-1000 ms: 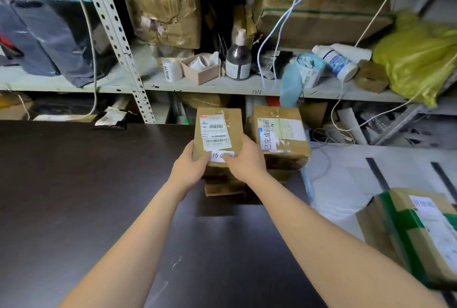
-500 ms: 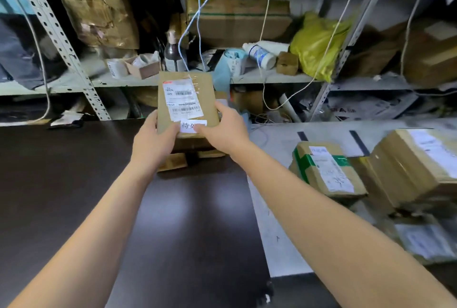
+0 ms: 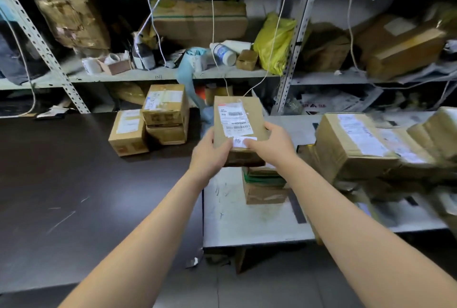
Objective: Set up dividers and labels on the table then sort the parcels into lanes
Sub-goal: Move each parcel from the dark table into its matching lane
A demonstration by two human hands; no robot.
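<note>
I hold a flat brown parcel with a white shipping label and a small handwritten slip, in the air over the left part of the white table. My left hand grips its near left corner and my right hand grips its near right edge, thumb on the slip. Directly below it stands a box with green tape. A stack of three parcels sits at the back of the dark table. Black tape strips lie on the white table as dividers.
A pile of larger parcels crowds the right side of the white table. Metal shelving behind holds boxes, bottles, a yellow bag and hanging white cables. A gap to the floor opens below the white table's front edge.
Both hands carried the parcel off the stack on the dark table and rightward, over the white table. The view swung right, bringing the big parcel pile into sight.
</note>
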